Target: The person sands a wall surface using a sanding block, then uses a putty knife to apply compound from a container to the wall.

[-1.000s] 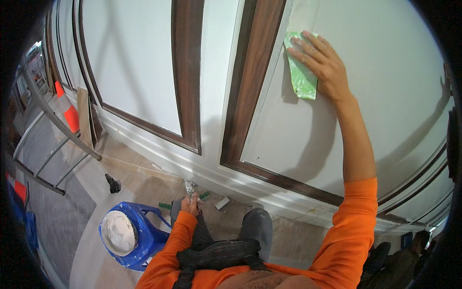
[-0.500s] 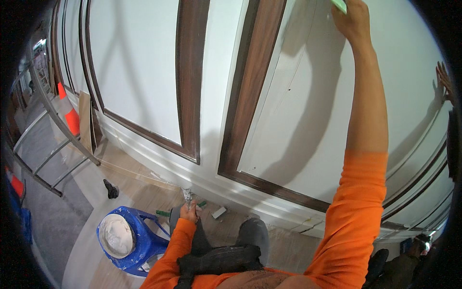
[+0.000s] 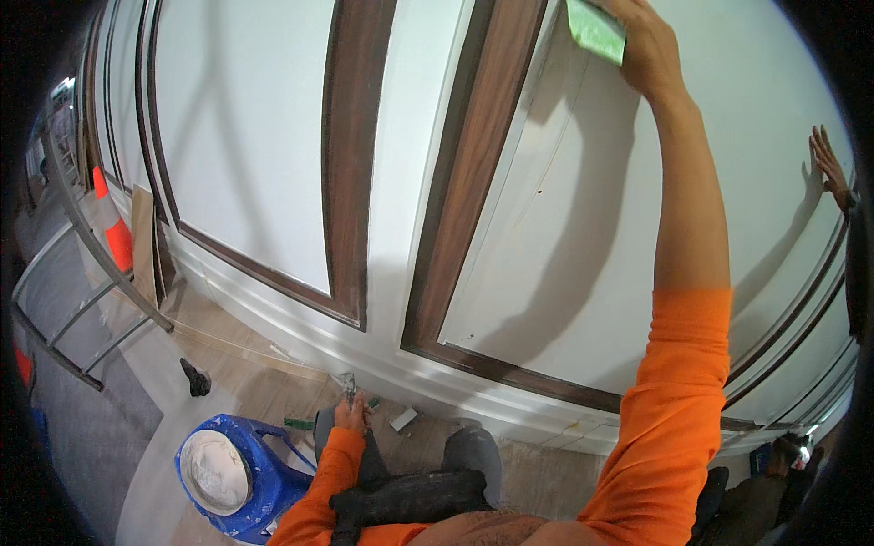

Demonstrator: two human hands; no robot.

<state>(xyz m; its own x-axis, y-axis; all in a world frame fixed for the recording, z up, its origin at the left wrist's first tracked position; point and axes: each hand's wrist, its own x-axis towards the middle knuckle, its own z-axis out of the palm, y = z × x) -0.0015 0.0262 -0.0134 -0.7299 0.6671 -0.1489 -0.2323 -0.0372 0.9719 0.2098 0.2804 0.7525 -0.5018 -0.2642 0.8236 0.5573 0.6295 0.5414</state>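
High on the white wall panel (image 3: 564, 300), my right hand (image 3: 651, 55) is closed around a pale green putty spreader (image 3: 596, 35). Its broad face shows, and it lies at the panel's surface beside the dark wood trim (image 3: 478, 136). Down by the skirting, my left hand (image 3: 351, 415) grips a putty knife (image 3: 348, 386) whose blade is smeared with white. Left of that hand stands a blue plastic stool (image 3: 259, 464), bearing a round tub of white putty (image 3: 217, 471). Thin cracks and a small dark spot mark the panel.
A metal ladder-like frame (image 3: 86, 241) and an orange-and-white cone (image 3: 114, 232) stand at the left, near leaning boards (image 3: 144, 232). A black object (image 3: 194, 377) and a small white block (image 3: 403, 419) lie on the floor. Another person's hand (image 3: 827, 164) touches the wall at right.
My right hand has moved left and a little down along the panel, and the spreader's face has turned into view. My left hand keeps its hold on the putty knife. The whole view has shifted slightly.
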